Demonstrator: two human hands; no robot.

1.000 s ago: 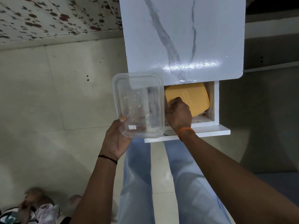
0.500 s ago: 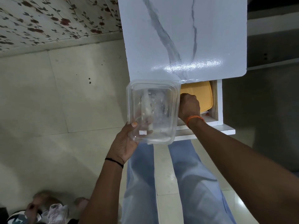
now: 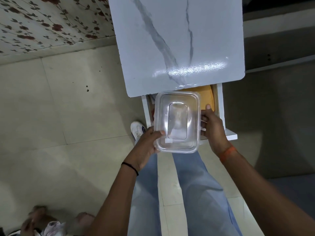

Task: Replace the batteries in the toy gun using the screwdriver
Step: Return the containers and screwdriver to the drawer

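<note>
A clear plastic lidded box (image 3: 177,122) hangs over the open drawer (image 3: 221,116) of a small white marble-look table (image 3: 177,45). My left hand (image 3: 146,143) grips its near-left corner, thumb on the lid. My right hand (image 3: 212,126) holds the box's right side, fingers curled at the rim. A yellow lid (image 3: 204,96) lies in the drawer behind the box. What the box holds is blurred; no toy gun or screwdriver shows.
Pale floor tiles (image 3: 68,108) spread to the left, with flowered wallpaper (image 3: 42,26) beyond. My white shoe (image 3: 137,131) stands by the drawer's left side. Another person (image 3: 44,223) crouches at the bottom left. A dark shelf unit (image 3: 279,40) stands to the right.
The clear box has moved right and now sits over the drawer. My right hand left the yellow lid and took the box's right side.
</note>
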